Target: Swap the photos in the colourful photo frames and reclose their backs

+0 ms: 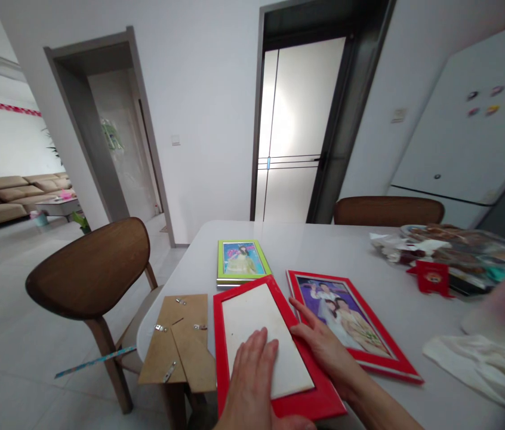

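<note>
A red picture frame (223, 352) lies tilted near the table's front edge, with a white panel (256, 316) inside its opening. My left hand (252, 379) rests on the lower part of that panel, fingers stretched out flat. At the frame's right side, my right hand (317, 340) holds the border. Just right of it is another red frame (351, 319) with a photo of people. Behind stands a green-bordered picture (241, 260), lying on the table. To the left, a brown backing board (181, 340) with metal clips and a stand flap reaches over the table edge.
A brown wooden chair (95, 269) stands left of the white table (315, 245), and another chair (389, 210) is behind it. On the right are plastic-wrapped items (471, 242), a red packet (433, 278) and a white cloth (480, 364).
</note>
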Tool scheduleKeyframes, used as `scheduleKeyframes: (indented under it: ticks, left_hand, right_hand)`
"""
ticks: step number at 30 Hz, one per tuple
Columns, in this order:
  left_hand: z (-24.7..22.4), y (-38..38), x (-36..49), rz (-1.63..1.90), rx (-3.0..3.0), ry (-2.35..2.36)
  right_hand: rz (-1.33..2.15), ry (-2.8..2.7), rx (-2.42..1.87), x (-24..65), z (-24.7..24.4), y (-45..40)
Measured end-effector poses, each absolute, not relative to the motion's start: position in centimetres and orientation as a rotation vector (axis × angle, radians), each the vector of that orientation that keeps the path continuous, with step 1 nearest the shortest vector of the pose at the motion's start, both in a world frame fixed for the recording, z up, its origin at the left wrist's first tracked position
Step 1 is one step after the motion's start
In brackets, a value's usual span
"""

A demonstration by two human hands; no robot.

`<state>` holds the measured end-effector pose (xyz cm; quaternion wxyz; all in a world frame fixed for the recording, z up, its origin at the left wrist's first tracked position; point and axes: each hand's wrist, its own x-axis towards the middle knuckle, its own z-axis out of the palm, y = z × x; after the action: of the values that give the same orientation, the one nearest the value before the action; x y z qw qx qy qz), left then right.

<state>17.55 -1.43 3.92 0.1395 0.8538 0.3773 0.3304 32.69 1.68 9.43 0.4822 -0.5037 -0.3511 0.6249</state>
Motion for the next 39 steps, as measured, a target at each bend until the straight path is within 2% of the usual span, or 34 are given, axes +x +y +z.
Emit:
scheduleKeyframes:
  ticks: [8, 13, 18, 22, 27, 31, 36, 39]
  left_hand:
    - [6.3, -1.7, 18.1, 1.12, 2.546, 1.166]
    - [8.1, -1.9, 18.1, 1.246, 2.658, 1.035]
    - [9.7, -1.6, 14.2, 1.553, 2.068, 1.44]
    - [8.6, -1.6, 9.6, 1.476, 1.413, 1.552]
    - [3.6, -2.2, 6.5, 1.418, 1.19, 1.511]
    - [1.6, -2.4, 5.4, 1.217, 1.538, 1.741]
    - [3.0, -2.2, 4.0, 0.829, 2.065, 1.956]
    - [3.0, -2.0, 3.1, 0.762, 2.268, 2.022]
  right_hand:
    - [1.601, -0.781, -1.001, 32.0, 9.5, 1.1]
    - [1.468, -0.948, -1.098, 32.2, 8.7, 1.4]
    - [1.144, -1.285, -1.427, 33.3, 6.9, 2.2]
    - [0.735, -1.66, -1.708, 34.3, 6.0, 2.7]
    - [0.407, -1.972, -1.828, 34.8, 5.5, 3.1]
    - [0.328, -2.101, -1.891, 34.5, 5.8, 2.9]
    - [0.247, -2.118, -1.829, 35.2, 7.2, 1.8]
    - [0.209, -2.057, -1.753, 37.9, 7.5, 1.2]
